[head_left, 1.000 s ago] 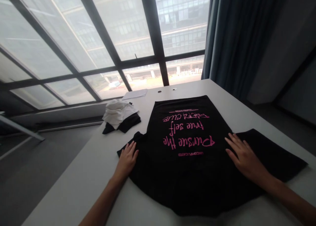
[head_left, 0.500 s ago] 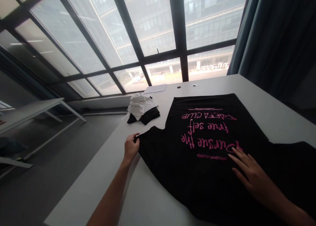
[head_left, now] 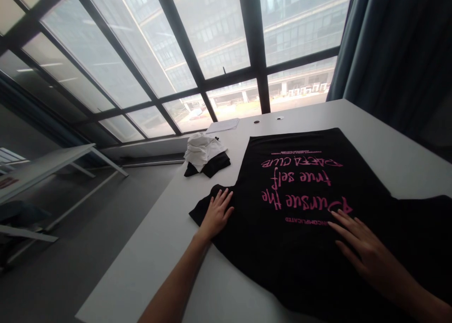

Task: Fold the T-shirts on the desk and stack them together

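Observation:
A black T-shirt (head_left: 300, 247) with pink lettering lies spread on the white table (head_left: 141, 266), its print upside down from where I look. My left hand (head_left: 217, 214) rests on the sleeve at the left, fingers stretched out over the cloth. On the chest, beside the lowest lines of print, my right hand (head_left: 360, 243) lies flat with its fingers apart. Neither hand grips the fabric. The shirt's right sleeve runs out of view at the right edge.
Beyond the left sleeve sits a pile of white cloth (head_left: 201, 149) on black cloth (head_left: 213, 165). White papers (head_left: 222, 125) lie near the window side, by two cable holes. Another table (head_left: 45, 167) stands at the left, and a dark curtain (head_left: 381, 54) hangs at the right.
My left hand has let go of the sleeve's edge and moved right onto the sleeve, fingers now spread. My right hand has stayed on the chest. The view has shifted slightly.

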The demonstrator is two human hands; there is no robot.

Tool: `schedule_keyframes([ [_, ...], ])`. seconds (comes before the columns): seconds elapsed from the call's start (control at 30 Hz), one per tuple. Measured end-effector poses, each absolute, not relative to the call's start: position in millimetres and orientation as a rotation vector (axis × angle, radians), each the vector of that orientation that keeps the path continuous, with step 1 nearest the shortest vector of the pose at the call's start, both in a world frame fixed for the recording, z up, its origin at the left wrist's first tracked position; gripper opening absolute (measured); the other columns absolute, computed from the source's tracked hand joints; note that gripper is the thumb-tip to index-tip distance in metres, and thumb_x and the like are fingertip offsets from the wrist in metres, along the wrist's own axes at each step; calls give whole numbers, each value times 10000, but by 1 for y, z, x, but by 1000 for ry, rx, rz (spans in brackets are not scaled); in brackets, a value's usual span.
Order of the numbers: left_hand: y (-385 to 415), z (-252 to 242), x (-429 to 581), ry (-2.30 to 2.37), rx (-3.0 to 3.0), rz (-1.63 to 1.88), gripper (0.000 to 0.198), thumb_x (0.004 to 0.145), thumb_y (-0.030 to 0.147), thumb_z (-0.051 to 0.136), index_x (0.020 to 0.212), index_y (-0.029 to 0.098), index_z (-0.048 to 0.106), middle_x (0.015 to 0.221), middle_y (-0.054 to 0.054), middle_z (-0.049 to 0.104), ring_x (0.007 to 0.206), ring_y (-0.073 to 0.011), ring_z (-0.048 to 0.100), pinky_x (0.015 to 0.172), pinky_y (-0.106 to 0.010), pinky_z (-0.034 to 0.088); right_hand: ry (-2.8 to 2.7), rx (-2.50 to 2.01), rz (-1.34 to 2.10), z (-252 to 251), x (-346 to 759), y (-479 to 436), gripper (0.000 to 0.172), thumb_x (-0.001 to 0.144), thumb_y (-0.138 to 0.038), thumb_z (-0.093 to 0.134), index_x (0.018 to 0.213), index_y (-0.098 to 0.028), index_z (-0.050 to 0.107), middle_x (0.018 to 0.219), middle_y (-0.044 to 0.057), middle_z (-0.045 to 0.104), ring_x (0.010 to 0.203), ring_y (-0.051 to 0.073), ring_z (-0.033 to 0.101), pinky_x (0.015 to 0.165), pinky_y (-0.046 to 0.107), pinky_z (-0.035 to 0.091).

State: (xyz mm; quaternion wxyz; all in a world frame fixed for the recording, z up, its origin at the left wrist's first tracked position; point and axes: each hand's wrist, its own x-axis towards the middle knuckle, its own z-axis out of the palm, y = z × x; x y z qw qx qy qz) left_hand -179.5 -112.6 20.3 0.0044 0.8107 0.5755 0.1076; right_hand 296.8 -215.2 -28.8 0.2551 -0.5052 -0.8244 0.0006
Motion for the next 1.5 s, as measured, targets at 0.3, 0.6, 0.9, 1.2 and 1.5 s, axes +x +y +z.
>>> schedule_keyframes([
  [0.3, -103, 8, -201, 2036, 2336, 312, 545, 1067, 465, 328, 1572, 265, 367, 1643, -99, 309, 1535, -333, 209, 1190, -638, 221, -2251, -1377, 19, -39, 302, -213, 488, 1014, -419, 452, 1470, -259, 515, 1603, 73, 400, 1443, 329, 417, 1179, 574, 350],
  [0.6, -76, 12, -178, 1992, 2442, 298, 577, 1067, 453, 314, 1564, 168, 374, 1646, -128, 292, 1536, -315, 216, 1216, -576, 209, -2180, -1402, -27, -30, 302, -211, 472, 1010, -408, 432, 1438, -244, 545, 1571, 68, 452, 1445, 322, 416, 1197, 569, 317],
  [0.9, -69, 0, -174, 1990, 2366, 219, 611, 1054, 503, 349, 1592, 215, 313, 1647, -121, 279, 1537, -331, 198, 1198, -630, 199, -2090, -1657, -102, -45, 332, -199, 525, 1017, -410, 349, 1476, -208, 506, 1567, 113, 452, 1466, 337, 376, 1152, 606, 347],
  [1.2, -96, 15, -136, 1585, 2657, 313, 583, 1053, 451, 393, 1606, 323, 261, 1670, -50, 247, 1551, -290, 157, 1223, -577, 204, -2108, -1772, -75, -46, 329, -198, 553, 1023, -456, 370, 1529, -244, 443, 1599, 95, 401, 1478, 319, 358, 1163, 599, 329],
  [1.5, -106, 26, -120, 1450, 2710, 316, 595, 1045, 401, 446, 1605, 325, 258, 1657, -59, 273, 1541, -310, 185, 1216, -608, 208, -2054, -1664, -54, -9, 315, -207, 504, 1035, -319, 378, 1526, -234, 448, 1607, 88, 389, 1506, 287, 304, 1210, 578, 267],
])
